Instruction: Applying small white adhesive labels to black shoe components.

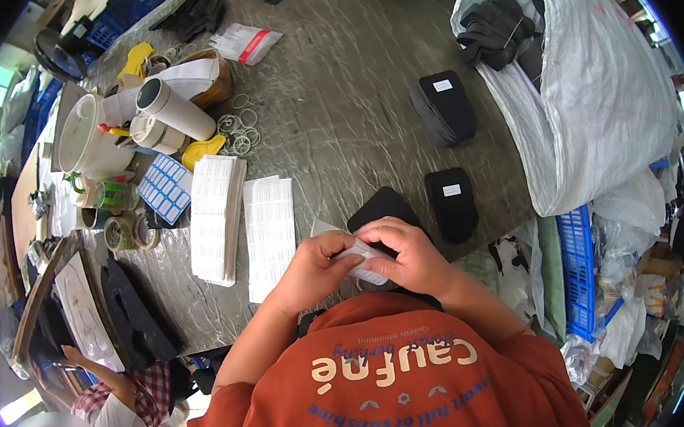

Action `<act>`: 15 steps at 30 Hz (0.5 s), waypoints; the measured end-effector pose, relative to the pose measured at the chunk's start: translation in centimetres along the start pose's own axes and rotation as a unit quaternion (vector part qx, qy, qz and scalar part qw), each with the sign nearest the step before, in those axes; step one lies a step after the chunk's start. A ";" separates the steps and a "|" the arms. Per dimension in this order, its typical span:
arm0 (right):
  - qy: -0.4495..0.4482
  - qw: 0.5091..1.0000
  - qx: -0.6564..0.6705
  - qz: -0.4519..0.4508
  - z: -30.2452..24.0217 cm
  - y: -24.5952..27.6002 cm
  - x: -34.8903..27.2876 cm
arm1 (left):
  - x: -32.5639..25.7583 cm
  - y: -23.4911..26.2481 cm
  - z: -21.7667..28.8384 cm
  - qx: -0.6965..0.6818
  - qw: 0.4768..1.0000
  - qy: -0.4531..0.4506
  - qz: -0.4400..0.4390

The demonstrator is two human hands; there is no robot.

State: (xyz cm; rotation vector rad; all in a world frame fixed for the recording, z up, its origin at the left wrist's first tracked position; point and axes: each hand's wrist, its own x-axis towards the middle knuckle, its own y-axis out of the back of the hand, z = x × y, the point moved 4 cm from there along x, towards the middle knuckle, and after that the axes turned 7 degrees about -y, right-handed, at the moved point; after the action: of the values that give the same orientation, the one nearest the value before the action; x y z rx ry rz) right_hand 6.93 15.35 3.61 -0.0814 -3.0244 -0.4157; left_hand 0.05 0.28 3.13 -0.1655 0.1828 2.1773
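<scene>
Close to my body at the table's near edge, my left hand (320,262) and my right hand (407,250) meet with fingers and thumbs closed on a white label sheet (370,270) with rows of small print. The sheet is bent between them, and part of it is hidden by my fingers. Just beyond my right hand lies a black fabric piece (386,203) with a rounded corner, partly covered by the hand. To the right, a black stack (454,224) bears a small white label, and a similar labelled stack (447,119) sits farther back.
Left of my hands are a sheet pile (270,228) and a thicker pile (216,216). Beyond them stand a white tumbler (178,110), tape rolls (119,233) and rubber bands (241,129). A big white sack (593,102) holds black pieces at right. Someone sits at lower left.
</scene>
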 end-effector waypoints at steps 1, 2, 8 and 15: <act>-0.009 1.000 -0.025 -0.005 0.2 0.1 0.0 | 0.0 -0.1 0.3 0.020 1.000 0.000 -0.002; -0.018 0.999 -0.049 -0.010 0.3 0.0 -0.1 | -0.2 0.0 0.0 0.021 1.000 0.000 0.000; -0.063 0.981 -0.053 0.177 1.0 2.2 0.0 | -0.3 -0.3 0.5 0.090 0.995 -0.039 -0.007; 0.298 0.903 -0.272 0.146 -3.3 -1.6 -0.4 | 1.4 -1.3 1.7 0.288 0.951 -0.108 -0.041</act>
State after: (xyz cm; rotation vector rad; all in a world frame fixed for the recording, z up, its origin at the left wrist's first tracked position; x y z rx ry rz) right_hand 7.51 12.91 6.30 -0.3641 -2.1770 -1.0216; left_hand 0.24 2.52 4.43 0.3871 0.6607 1.9533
